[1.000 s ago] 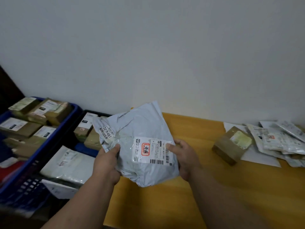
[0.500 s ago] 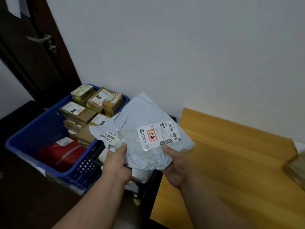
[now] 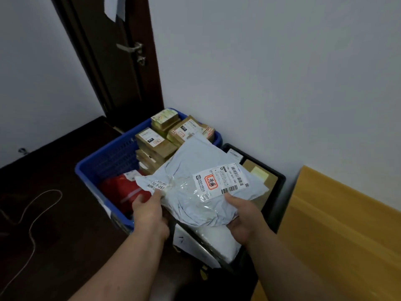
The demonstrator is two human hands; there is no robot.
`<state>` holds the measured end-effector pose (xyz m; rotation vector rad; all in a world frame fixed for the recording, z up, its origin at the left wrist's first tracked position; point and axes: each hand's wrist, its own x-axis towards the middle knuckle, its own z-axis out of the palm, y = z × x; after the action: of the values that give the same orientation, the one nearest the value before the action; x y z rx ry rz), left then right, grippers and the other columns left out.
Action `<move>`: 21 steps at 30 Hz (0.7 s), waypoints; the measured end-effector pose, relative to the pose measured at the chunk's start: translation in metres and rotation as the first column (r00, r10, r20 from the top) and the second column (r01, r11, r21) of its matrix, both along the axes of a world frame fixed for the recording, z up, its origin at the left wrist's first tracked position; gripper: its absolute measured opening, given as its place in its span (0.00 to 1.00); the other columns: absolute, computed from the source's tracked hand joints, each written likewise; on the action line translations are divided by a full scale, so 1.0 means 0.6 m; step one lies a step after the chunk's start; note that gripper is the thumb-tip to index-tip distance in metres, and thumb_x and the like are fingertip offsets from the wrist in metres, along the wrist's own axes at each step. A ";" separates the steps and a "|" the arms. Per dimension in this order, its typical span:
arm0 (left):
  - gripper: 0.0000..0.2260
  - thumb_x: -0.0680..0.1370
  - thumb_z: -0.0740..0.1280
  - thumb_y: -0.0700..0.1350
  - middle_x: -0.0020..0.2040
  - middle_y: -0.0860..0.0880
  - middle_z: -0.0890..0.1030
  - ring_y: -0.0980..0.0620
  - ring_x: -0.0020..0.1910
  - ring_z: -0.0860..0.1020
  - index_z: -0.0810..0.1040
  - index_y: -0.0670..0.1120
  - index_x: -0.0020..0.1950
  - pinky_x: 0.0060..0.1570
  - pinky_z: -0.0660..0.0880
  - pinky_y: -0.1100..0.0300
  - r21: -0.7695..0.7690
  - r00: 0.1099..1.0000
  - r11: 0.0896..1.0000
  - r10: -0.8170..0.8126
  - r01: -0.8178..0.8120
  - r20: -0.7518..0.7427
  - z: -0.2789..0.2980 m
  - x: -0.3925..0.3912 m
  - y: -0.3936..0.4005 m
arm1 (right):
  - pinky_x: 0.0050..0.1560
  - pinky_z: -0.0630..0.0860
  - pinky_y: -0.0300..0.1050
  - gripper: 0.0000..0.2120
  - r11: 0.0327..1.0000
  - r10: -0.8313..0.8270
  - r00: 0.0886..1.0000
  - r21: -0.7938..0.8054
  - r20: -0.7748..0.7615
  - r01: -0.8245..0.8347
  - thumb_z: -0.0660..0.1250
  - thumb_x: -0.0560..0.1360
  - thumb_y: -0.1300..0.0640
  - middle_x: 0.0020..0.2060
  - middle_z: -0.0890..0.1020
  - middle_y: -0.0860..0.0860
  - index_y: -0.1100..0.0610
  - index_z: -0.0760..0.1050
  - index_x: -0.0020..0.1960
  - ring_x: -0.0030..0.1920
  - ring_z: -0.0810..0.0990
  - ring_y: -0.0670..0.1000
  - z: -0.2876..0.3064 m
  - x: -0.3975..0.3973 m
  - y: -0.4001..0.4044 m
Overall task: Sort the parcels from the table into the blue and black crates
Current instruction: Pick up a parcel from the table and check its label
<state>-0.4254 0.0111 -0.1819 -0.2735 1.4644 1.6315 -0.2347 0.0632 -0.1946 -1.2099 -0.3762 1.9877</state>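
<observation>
A grey plastic mailer bag [image 3: 195, 170] with a white shipping label hangs in the air over the two crates. My left hand [image 3: 149, 210] grips its near left corner and my right hand [image 3: 244, 218] holds its near right edge. Under its left half stands the blue crate [image 3: 97, 168], holding several brown cardboard boxes [image 3: 156, 142] and a red parcel [image 3: 123, 190]. Under its right half is the black crate [image 3: 280, 183], with a brown box [image 3: 260, 172] and white bags [image 3: 217, 237] inside, partly hidden by the mailer.
The yellow wooden table [image 3: 336, 224] runs along the right, touching the black crate. A dark door [image 3: 112, 51] with a metal handle stands behind the blue crate. A thin cord [image 3: 41, 213] lies on the dark floor at left. The white wall is close behind.
My view and both hands have swung left, away from the table, carrying the grey mailer. It was over the table edge and now hangs above the crates.
</observation>
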 end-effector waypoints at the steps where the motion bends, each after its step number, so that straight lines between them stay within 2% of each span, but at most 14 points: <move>1: 0.24 0.78 0.68 0.41 0.58 0.45 0.79 0.46 0.50 0.80 0.67 0.53 0.72 0.41 0.79 0.53 -0.024 1.000 1.000 0.004 -0.004 -0.021 -0.006 -0.018 -0.009 | 0.62 0.75 0.62 0.15 1.000 -0.009 0.999 -0.026 0.036 0.010 0.66 0.78 0.64 0.56 0.83 0.61 0.62 0.76 0.64 0.57 0.81 0.63 -0.006 -0.016 0.000; 4: 0.27 0.80 0.65 0.40 0.57 0.44 0.78 0.47 0.48 0.79 0.60 0.57 0.76 0.49 0.77 0.50 -0.063 0.999 0.998 0.002 -0.005 -0.049 -0.017 -0.082 -0.021 | 0.49 0.81 0.57 0.12 0.997 0.003 0.993 -0.073 0.120 0.006 0.66 0.78 0.65 0.53 0.84 0.62 0.64 0.77 0.61 0.52 0.82 0.62 -0.018 -0.072 0.003; 6: 0.27 0.81 0.63 0.39 0.55 0.44 0.79 0.46 0.48 0.79 0.59 0.57 0.77 0.54 0.76 0.47 -0.082 0.999 0.996 -0.040 0.037 -0.036 -0.029 -0.134 -0.017 | 0.51 0.79 0.58 0.10 0.995 -0.006 0.985 -0.100 0.172 0.024 0.66 0.78 0.66 0.53 0.83 0.62 0.63 0.78 0.58 0.54 0.82 0.63 -0.026 -0.120 0.012; 8: 0.24 0.82 0.61 0.38 0.53 0.45 0.80 0.45 0.50 0.79 0.62 0.54 0.76 0.52 0.76 0.47 -0.110 0.992 0.987 -0.119 0.114 -0.035 -0.044 -0.187 -0.010 | 0.55 0.78 0.61 0.09 0.990 -0.028 0.980 -0.133 0.196 0.054 0.66 0.78 0.66 0.54 0.83 0.62 0.63 0.78 0.58 0.55 0.81 0.64 -0.038 -0.168 0.019; 11: 0.20 0.82 0.61 0.38 0.52 0.46 0.80 0.48 0.47 0.79 0.66 0.50 0.74 0.43 0.74 0.53 -0.151 0.978 0.970 -0.200 0.190 -0.054 -0.056 -0.282 -0.008 | 0.55 0.78 0.64 0.12 0.982 -0.061 0.978 -0.166 0.198 0.095 0.67 0.77 0.67 0.53 0.83 0.62 0.62 0.77 0.60 0.53 0.82 0.64 -0.069 -0.264 0.019; 13: 0.18 0.82 0.61 0.39 0.51 0.45 0.80 0.48 0.47 0.79 0.68 0.50 0.72 0.44 0.75 0.52 -0.190 0.973 0.960 -0.221 0.207 -0.058 -0.071 -0.344 -0.010 | 0.48 0.80 0.60 0.11 0.974 -0.054 0.971 -0.202 0.232 0.102 0.67 0.77 0.66 0.51 0.83 0.61 0.60 0.78 0.58 0.50 0.82 0.63 -0.085 -0.326 0.013; 15: 0.16 0.81 0.62 0.40 0.54 0.43 0.81 0.47 0.48 0.78 0.71 0.49 0.69 0.43 0.76 0.51 -0.234 0.966 0.944 -0.251 0.233 -0.053 -0.086 -0.394 -0.011 | 0.44 0.79 0.54 0.14 0.968 -0.028 0.964 -0.235 0.263 0.092 0.67 0.78 0.65 0.56 0.82 0.60 0.58 0.76 0.63 0.51 0.81 0.60 -0.101 -0.374 0.009; 18: 0.08 0.81 0.61 0.39 0.56 0.40 0.80 0.46 0.47 0.79 0.74 0.48 0.58 0.51 0.78 0.48 -0.282 0.956 0.921 -0.291 0.267 -0.043 -0.106 -0.439 -0.005 | 0.52 0.73 0.52 0.24 0.963 0.007 0.939 -0.256 0.344 0.087 0.66 0.79 0.61 0.68 0.74 0.56 0.56 0.66 0.74 0.57 0.76 0.56 -0.121 -0.425 0.018; 19: 0.07 0.81 0.61 0.39 0.56 0.40 0.80 0.47 0.46 0.78 0.74 0.48 0.55 0.48 0.78 0.49 -0.287 0.953 0.917 -0.301 0.277 -0.041 -0.110 -0.449 0.000 | 0.56 0.72 0.52 0.26 0.961 0.007 0.928 -0.258 0.372 0.096 0.65 0.79 0.60 0.69 0.73 0.56 0.56 0.64 0.75 0.60 0.75 0.57 -0.126 -0.437 0.024; 21: 0.10 0.81 0.61 0.40 0.55 0.42 0.79 0.48 0.44 0.77 0.74 0.48 0.62 0.41 0.75 0.53 -0.294 0.942 0.907 -0.331 0.302 -0.054 -0.117 -0.465 0.011 | 0.57 0.72 0.50 0.24 0.963 0.003 0.908 -0.247 0.418 0.111 0.65 0.79 0.60 0.68 0.74 0.56 0.58 0.65 0.74 0.62 0.75 0.57 -0.135 -0.459 0.042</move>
<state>-0.7044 0.0178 -0.2524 -0.1011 1.7230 1.1894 -0.5103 0.0883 -0.2757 -1.8070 -0.2832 1.7609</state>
